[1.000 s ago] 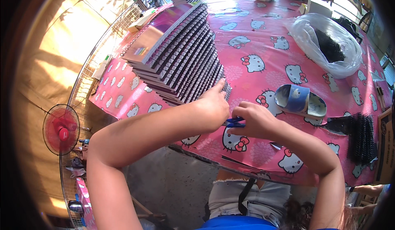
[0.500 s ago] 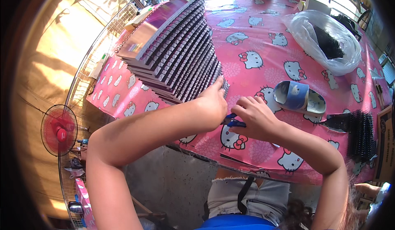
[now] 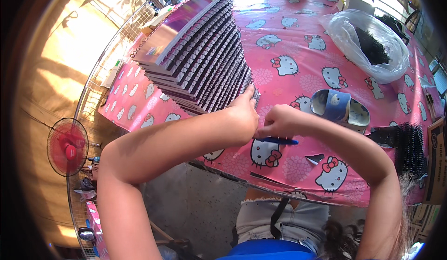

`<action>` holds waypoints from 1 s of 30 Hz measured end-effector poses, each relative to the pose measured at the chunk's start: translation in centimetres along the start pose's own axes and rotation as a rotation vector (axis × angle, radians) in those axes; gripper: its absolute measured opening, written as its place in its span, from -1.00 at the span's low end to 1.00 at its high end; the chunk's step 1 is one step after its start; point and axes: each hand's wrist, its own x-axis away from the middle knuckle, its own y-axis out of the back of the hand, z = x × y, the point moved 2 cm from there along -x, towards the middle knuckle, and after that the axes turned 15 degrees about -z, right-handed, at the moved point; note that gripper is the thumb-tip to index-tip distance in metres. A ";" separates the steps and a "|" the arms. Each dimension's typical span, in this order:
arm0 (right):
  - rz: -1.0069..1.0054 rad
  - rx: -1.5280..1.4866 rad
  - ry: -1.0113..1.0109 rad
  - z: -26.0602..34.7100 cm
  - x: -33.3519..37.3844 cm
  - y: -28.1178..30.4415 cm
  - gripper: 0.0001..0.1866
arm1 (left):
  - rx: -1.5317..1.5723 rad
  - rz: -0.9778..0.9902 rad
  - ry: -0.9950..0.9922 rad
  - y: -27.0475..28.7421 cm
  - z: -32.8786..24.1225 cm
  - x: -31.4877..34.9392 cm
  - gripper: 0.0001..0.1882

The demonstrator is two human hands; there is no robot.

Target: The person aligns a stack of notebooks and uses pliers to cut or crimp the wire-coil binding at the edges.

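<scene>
A tall, fanned stack of spiral notebooks (image 3: 200, 60) leans across the left of the table, its black coils facing right. My left hand (image 3: 243, 113) is against the lower right end of the stack, index finger stretched along the coils; its other fingers are mostly hidden. Close beside it, my right hand (image 3: 281, 121) is closed, knuckles up. From under its fingers juts the handle of blue-handled pliers (image 3: 281, 141); their jaws are hidden near my left wrist.
A blue slide sandal (image 3: 337, 109) lies right of my hands. Black coils (image 3: 409, 150) are heaped at the right edge, and a clear plastic bag (image 3: 342, 36) holds more. A pink patterned cloth (image 3: 298, 167) covers the table. A red fan (image 3: 69, 152) stands at left.
My right hand has curled into a tighter grip and turned. The pliers' handles, apart before, now show as one bar pointing right. My left hand has barely moved.
</scene>
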 end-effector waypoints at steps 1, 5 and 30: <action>-0.140 0.134 0.185 -0.2 0.5 -0.4 -0.47 | -0.019 -0.010 -0.006 0.0 -0.1 0.0 -0.54; -0.531 0.421 0.695 -1.9 2.4 -2.3 -0.46 | 0.016 -0.043 -0.006 -0.2 0.0 0.0 -0.59; 0.142 -0.136 -0.158 1.0 -0.9 1.1 -0.43 | 2.234 -1.970 1.738 -16.7 -5.6 4.1 -0.53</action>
